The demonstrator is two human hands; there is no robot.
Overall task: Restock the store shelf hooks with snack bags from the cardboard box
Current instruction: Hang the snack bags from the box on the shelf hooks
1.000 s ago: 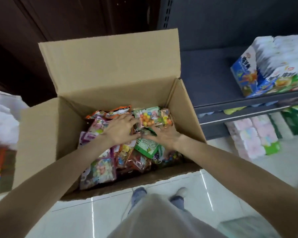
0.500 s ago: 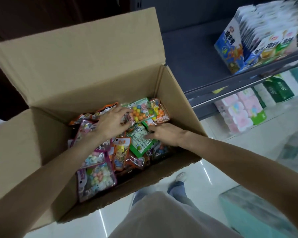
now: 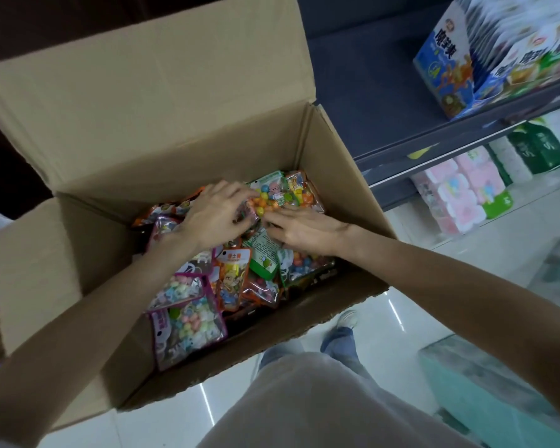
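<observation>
Brown cardboard box stands open on the pale floor below me, its four flaps folded out, one tall at the far side. Snack bags lie heaped inside, too many and too overlapped for me to count. My two hands are both in the box near its far right corner. My left hand curls its fingers onto a clear bag of coloured balls; whether they pinch it I cannot tell. My right hand lies just beside it, fingers bent down on a green bag, the grip hidden. Two pink bags of pastel sweets lie at the near left side, an orange bag between them and the green one. Right of the box, a dark shelf carries one blue display carton.
</observation>
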